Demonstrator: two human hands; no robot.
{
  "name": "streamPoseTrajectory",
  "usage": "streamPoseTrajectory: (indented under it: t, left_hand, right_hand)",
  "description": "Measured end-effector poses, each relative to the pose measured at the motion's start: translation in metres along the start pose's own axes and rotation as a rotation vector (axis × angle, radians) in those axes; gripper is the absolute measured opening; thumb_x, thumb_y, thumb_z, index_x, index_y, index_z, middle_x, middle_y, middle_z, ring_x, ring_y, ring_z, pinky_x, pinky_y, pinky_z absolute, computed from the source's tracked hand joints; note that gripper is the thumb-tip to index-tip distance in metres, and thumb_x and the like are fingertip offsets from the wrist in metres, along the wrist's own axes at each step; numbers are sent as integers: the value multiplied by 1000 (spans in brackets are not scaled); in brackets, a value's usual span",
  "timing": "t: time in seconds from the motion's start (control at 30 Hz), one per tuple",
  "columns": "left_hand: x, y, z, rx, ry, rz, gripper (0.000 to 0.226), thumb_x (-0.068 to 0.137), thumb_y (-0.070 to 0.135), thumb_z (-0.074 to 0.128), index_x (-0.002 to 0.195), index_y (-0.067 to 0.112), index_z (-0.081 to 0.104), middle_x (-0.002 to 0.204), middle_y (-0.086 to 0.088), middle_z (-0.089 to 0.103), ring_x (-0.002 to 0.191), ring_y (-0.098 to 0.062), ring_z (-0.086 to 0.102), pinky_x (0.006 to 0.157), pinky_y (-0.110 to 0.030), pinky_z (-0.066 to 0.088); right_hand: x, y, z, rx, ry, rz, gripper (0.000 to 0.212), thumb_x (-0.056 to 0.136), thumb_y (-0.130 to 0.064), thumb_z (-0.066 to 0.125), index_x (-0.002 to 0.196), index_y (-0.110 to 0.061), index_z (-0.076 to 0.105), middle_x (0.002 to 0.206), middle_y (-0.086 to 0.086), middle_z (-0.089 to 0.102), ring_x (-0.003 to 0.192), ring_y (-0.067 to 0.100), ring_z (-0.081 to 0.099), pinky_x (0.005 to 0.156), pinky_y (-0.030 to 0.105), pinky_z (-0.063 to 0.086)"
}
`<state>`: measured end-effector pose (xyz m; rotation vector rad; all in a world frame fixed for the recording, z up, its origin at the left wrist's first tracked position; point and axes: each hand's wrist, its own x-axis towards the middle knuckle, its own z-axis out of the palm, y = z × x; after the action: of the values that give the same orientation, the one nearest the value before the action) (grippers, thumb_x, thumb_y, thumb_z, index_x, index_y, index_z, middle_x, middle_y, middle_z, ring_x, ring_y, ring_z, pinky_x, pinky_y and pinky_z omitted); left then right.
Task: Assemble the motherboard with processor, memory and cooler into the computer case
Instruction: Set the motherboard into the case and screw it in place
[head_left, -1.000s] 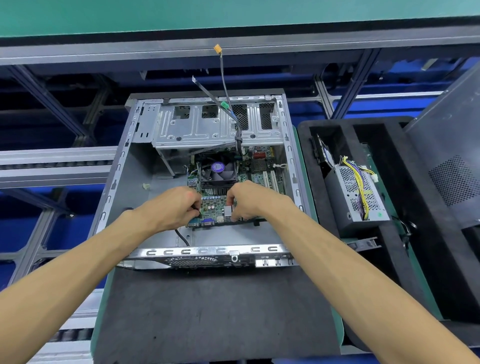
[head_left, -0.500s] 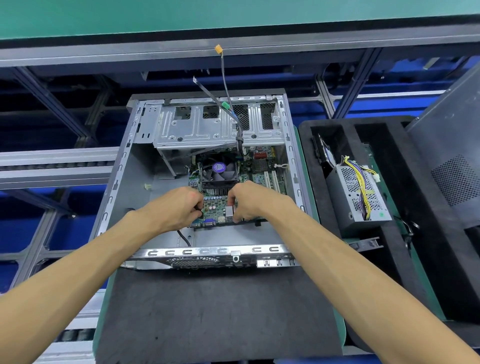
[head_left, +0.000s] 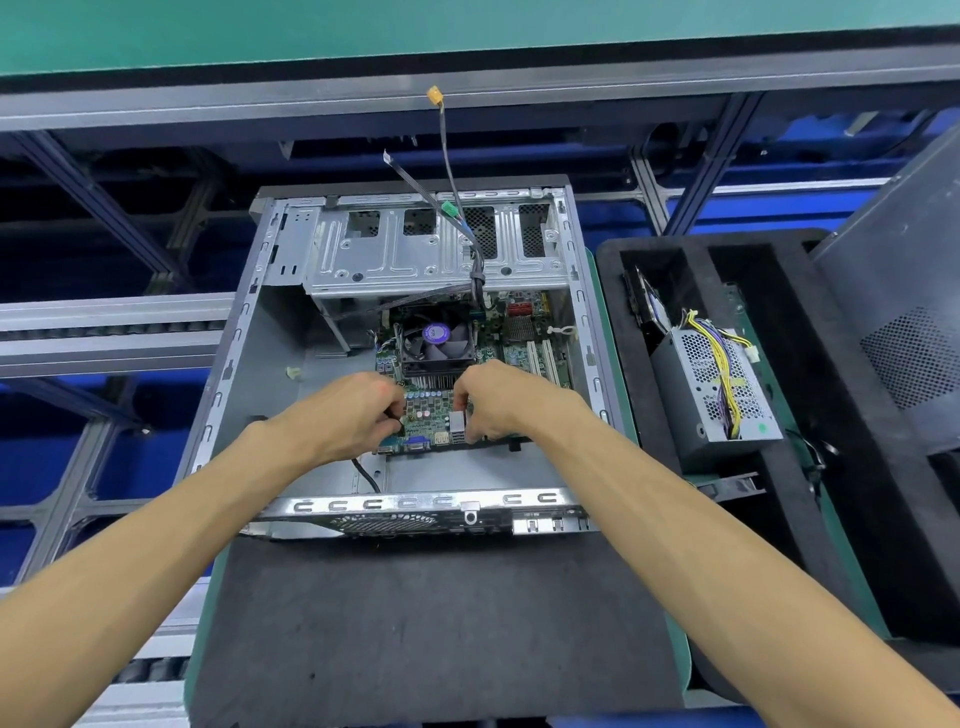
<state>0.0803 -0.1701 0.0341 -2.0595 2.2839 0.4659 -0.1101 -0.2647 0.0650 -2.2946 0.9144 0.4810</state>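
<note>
Head view: hands (head_left: 358, 415) apparently on motherboard (head_left: 431, 415).

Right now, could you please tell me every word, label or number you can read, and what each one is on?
No text is legible.
Purple round sticker on the cooler fan: print too blurred to read.
Motherboard: markings too small to read.
Power supply: no readable label, only a green dot.

motherboard (head_left: 441, 415) in computer case (head_left: 291, 332), right half | cooler (head_left: 436, 340) on board | drive cage (head_left: 415, 249) behind | power supply (head_left: 717, 384) in foam tray (head_left: 613, 322), right of case
</note>
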Motion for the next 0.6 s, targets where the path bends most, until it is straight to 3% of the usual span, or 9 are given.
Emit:
streamPoseTrajectory:
  t: [0.17, 0.43, 0.6]
  left_hand:
    - [2, 0, 1, 19, -5, 0, 7, 89, 18, 64, 85, 12, 64, 85, 0, 62, 78, -18, 56, 67, -29, 45]
    - [6, 1, 1, 25, -45, 40, 10, 90, 20, 65, 81, 17, 61, 83, 4, 57, 78, -15, 52, 67, -26, 39]
    - [10, 3, 1, 8, -91, -9, 13, 86, 19, 67, 75, 17, 61, 80, 2, 65, 77, -18, 58, 66, -30, 44]
  right_hand:
    - [0, -1, 0, 8, 4, -5, 42, 87, -10, 77, 127, -9, 66, 95, 2, 59, 84, 22, 59, 73, 29, 47]
    - [2, 0, 2, -32, 5, -21, 33, 87, -10, 77, 118, -9, 68, 97, 4, 62, 84, 24, 61, 68, 30, 46]
    - [5, -1, 5, -93, 17, -35, 29, 86, -11, 77, 113, -5, 68, 109, 9, 69, 93, 29, 66, 75, 38, 56]
